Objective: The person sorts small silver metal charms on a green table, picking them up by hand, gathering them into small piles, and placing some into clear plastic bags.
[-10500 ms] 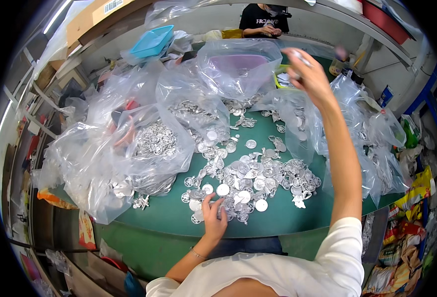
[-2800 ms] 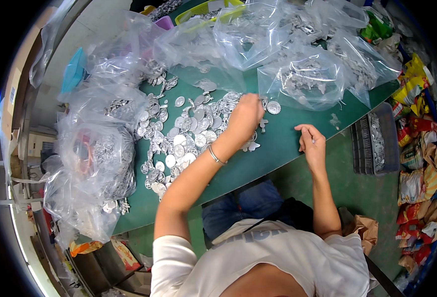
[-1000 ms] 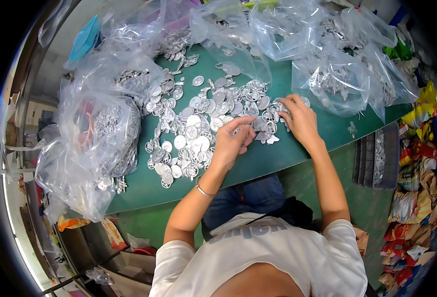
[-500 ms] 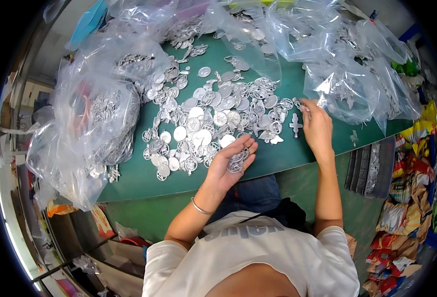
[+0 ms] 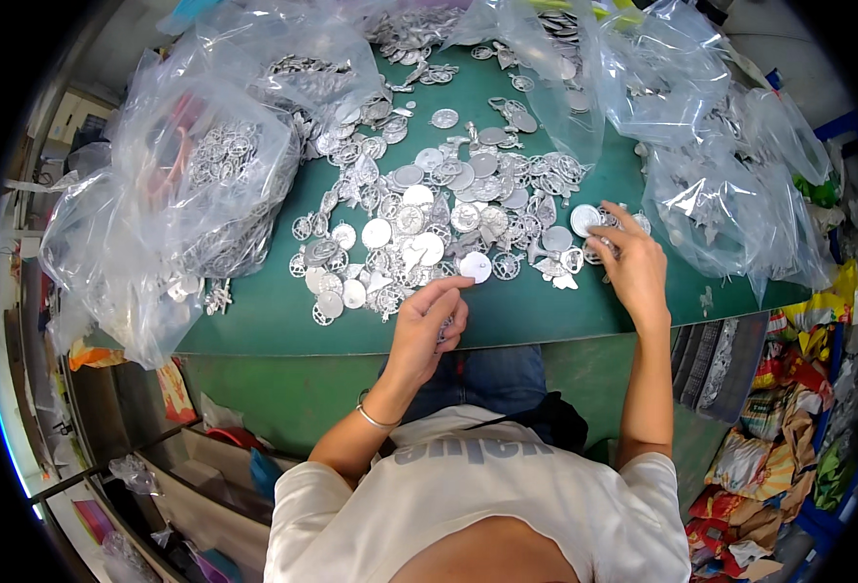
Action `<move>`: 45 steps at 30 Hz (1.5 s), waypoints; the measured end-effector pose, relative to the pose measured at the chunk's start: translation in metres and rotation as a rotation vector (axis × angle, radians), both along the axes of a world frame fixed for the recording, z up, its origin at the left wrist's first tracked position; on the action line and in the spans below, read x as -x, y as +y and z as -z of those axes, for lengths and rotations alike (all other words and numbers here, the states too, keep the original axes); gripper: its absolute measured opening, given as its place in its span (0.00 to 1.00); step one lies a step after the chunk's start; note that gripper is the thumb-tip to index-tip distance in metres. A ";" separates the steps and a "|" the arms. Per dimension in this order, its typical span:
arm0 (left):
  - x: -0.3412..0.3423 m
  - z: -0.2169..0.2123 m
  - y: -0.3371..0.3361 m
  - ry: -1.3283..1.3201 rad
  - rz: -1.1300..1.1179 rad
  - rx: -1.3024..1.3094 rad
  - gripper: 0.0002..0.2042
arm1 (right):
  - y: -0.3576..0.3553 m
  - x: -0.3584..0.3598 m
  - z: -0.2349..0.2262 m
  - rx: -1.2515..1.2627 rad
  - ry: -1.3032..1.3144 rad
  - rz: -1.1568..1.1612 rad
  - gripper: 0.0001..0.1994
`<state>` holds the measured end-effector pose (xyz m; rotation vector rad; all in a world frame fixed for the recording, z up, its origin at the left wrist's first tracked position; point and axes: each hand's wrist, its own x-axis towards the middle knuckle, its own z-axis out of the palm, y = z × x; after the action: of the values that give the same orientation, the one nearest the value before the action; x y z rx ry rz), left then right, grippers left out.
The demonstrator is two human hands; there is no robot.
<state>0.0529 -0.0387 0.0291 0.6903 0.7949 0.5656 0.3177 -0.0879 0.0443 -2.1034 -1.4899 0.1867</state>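
Silver-coloured medals and pendants [image 5: 410,219], round, oval and openwork, lie heaped on the green tabletop [image 5: 507,316]. At the heap's near edge is my left hand [image 5: 421,330], its fingers curled round some medals [image 5: 445,328] that show only partly. Its index fingertip reaches a pale round medal [image 5: 475,267]. Over a few pieces at the heap's right edge is my right hand [image 5: 637,262], fingers apart, beside a round ridged medal [image 5: 585,221]. What lies under its fingers is partly hidden.
Clear plastic bags of metal pieces stand at the left [image 5: 225,194] and right [image 5: 711,185] of the table. A grey crate [image 5: 716,360] and a stack of colourful packages [image 5: 750,457] are on the right, below table level. Shelving [image 5: 215,486] is at the lower left.
My left hand has turned over and its cupped palm has curled round the medals. My right hand now covers the spot of the cross pendant, which no longer shows. The whole view has shifted.
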 end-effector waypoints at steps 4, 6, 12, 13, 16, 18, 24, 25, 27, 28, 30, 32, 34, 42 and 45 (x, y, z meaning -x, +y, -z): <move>-0.001 0.003 -0.005 -0.075 -0.025 0.083 0.11 | 0.031 0.017 -0.002 -0.068 -0.084 0.056 0.10; -0.006 0.001 -0.005 -0.168 -0.051 0.193 0.11 | 0.054 0.034 0.000 0.234 -0.253 0.068 0.12; 0.003 0.004 -0.011 -0.315 -0.097 0.334 0.12 | 0.059 0.022 0.017 0.218 -0.159 -0.055 0.16; 0.004 0.005 -0.012 -0.324 -0.097 0.338 0.12 | 0.058 0.016 0.022 0.086 -0.108 -0.072 0.15; 0.007 0.010 -0.014 -0.374 -0.116 0.373 0.12 | 0.059 0.000 0.021 0.106 0.589 -0.094 0.12; 0.010 0.013 -0.014 -0.404 -0.124 0.402 0.12 | 0.053 0.003 0.014 0.083 0.788 -0.022 0.10; 0.008 0.026 -0.012 -0.444 -0.105 0.414 0.19 | 0.038 0.021 -0.005 0.221 1.113 -0.010 0.07; 0.001 0.014 -0.010 -0.429 -0.117 0.442 0.21 | 0.035 0.030 -0.007 0.253 1.165 -0.047 0.07; -0.010 0.012 -0.005 -0.518 -0.046 0.423 0.25 | 0.028 0.049 -0.012 0.336 1.217 -0.143 0.07; -0.014 0.013 -0.005 -0.508 -0.070 0.443 0.25 | 0.026 0.058 -0.014 0.386 1.217 -0.202 0.07; -0.026 0.008 -0.003 -0.488 -0.116 0.480 0.25 | 0.026 0.065 -0.008 0.378 1.189 -0.289 0.10; -0.027 0.017 -0.002 -0.497 -0.079 0.457 0.22 | 0.024 0.056 -0.005 0.355 1.274 -0.310 0.16; -0.024 0.016 0.001 -0.426 -0.029 0.417 0.19 | 0.022 0.042 -0.010 0.254 1.895 -0.337 0.18; 0.015 0.032 -0.013 -0.706 -0.024 0.703 0.16 | -0.002 0.070 -0.001 -0.111 2.740 0.308 0.19; 0.022 0.021 -0.018 -0.529 -0.117 0.651 0.18 | 0.005 0.084 -0.008 -0.093 2.550 0.315 0.22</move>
<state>0.0308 -0.0570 0.0085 -0.1108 0.4734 0.5208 0.2337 -0.0827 0.0521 -0.4783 0.4454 1.6254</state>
